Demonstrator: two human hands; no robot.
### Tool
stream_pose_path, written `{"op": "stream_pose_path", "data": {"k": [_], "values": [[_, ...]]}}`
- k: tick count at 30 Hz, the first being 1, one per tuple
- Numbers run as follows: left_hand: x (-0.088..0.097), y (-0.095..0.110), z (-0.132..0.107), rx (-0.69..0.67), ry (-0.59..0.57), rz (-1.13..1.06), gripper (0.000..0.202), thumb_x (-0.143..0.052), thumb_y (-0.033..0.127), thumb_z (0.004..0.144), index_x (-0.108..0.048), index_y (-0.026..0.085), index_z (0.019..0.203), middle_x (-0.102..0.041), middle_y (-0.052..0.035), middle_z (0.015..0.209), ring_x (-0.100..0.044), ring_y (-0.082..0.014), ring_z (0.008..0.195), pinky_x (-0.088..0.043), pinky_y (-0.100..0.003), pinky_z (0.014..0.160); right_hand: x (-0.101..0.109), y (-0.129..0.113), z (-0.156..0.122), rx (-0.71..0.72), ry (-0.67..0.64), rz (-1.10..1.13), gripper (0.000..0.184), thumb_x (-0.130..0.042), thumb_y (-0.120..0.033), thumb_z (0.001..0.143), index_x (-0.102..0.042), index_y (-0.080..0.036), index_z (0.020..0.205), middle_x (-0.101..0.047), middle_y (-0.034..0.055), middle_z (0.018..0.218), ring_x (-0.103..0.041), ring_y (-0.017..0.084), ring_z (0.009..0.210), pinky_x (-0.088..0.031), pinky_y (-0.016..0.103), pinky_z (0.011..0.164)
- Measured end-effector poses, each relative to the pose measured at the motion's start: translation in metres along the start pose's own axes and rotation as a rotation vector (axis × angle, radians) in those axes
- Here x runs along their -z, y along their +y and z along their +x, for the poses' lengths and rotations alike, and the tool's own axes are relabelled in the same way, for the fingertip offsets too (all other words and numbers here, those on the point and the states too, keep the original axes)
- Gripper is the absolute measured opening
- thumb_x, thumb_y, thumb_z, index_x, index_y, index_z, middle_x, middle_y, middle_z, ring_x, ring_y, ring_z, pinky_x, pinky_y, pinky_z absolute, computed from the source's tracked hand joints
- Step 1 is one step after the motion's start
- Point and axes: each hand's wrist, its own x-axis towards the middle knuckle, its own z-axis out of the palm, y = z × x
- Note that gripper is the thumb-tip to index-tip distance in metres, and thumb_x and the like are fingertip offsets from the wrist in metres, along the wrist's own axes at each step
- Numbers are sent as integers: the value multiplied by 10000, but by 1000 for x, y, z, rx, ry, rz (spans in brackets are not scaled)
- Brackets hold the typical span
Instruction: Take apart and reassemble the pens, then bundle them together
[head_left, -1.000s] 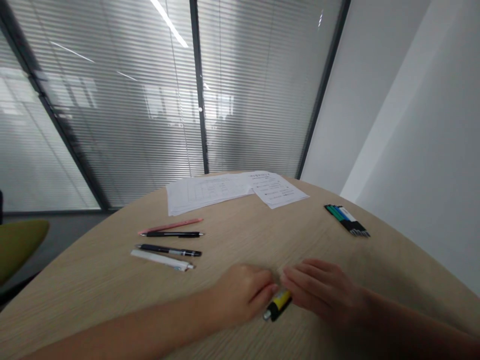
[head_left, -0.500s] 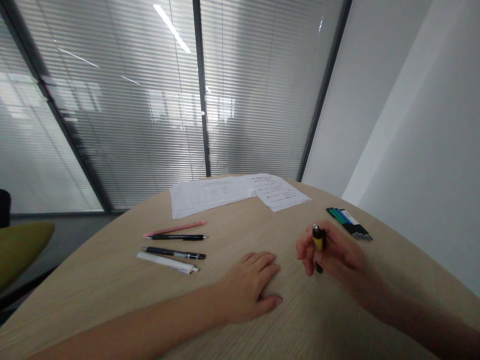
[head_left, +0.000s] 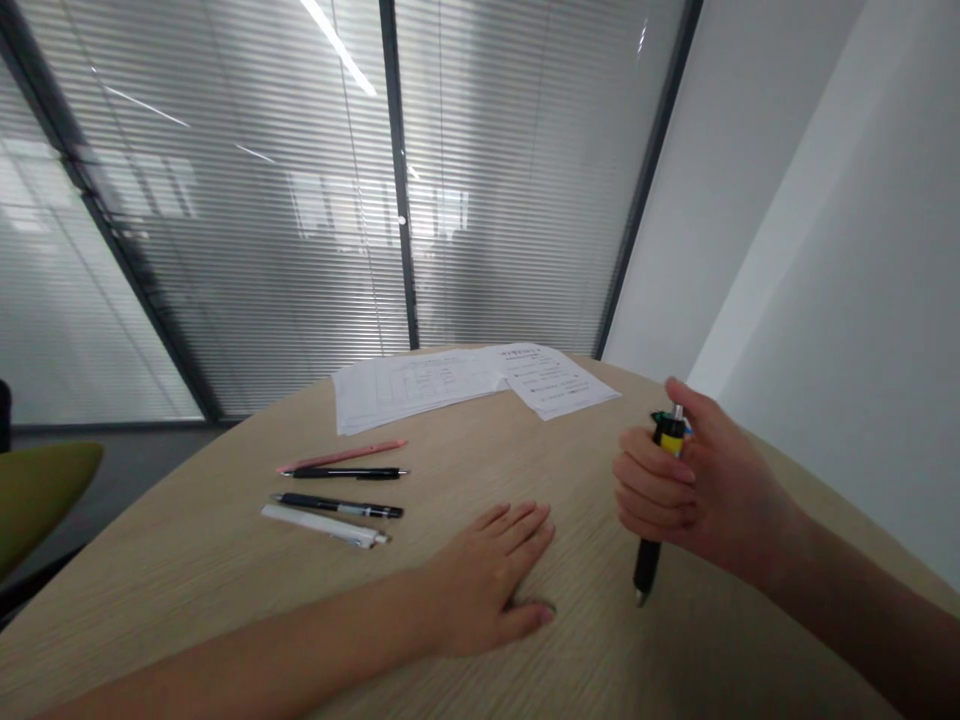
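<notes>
My right hand (head_left: 675, 480) is wrapped round a black pen with a yellow band (head_left: 646, 570), held upright over the table with its tip down. The thumb is raised beside the silver button at the pen's top end. Flat on the table, palm down and fingers stretched, lies my left hand (head_left: 491, 575), holding nothing. To its left rest a white pen (head_left: 322, 525), a black-and-grey pen (head_left: 341, 505), a slim black pen (head_left: 349, 473) and a pink pencil-like stick (head_left: 345, 456), roughly side by side.
Printed paper sheets (head_left: 420, 385) lie at the far edge of the wooden table (head_left: 465, 465). The flat green-and-black set at the right is mostly hidden behind my right hand. A yellow-green chair (head_left: 45, 495) stands at the left, and blinds (head_left: 510, 200) hang beyond the table.
My right hand has turned and closed its fingers round the pen, which now points down with its tip showing. The thumb has risen to the top. My left hand stays flat.
</notes>
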Motion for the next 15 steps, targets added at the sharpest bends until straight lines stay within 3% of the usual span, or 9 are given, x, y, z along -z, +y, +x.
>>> {"op": "stream_pose_path", "data": {"k": [4, 8, 15], "values": [[-2, -1, 0, -11, 23, -2, 650, -370, 459, 794, -212, 77, 1295, -166, -168, 1351, -150, -254, 1241, -166, -427, 1005, -5, -4, -4, 36, 22, 19, 418, -303, -415, 745, -196, -183, 415, -146, -69, 360, -151, 59, 310, -163, 197, 330], [-1, 0, 1, -5, 22, 19, 648, -389, 449, 787, -222, 79, 1292, -178, -171, 1347, -159, -253, 1239, -178, -432, 1000, -9, -5, -6, 29, 9, 28, 391, -310, -382, 725, -192, -186, 409, -143, -69, 350, -137, 61, 304, -153, 201, 327], [1, 2, 1, 7, 9, 37, 639, -377, 448, 792, -229, 78, 1291, -172, -164, 1352, -161, -243, 1241, -174, -418, 1003, -10, -5, -6, 55, 36, -2, 462, -293, -491, 768, -203, -183, 435, -150, -69, 375, -143, 59, 314, -153, 192, 325]]}}
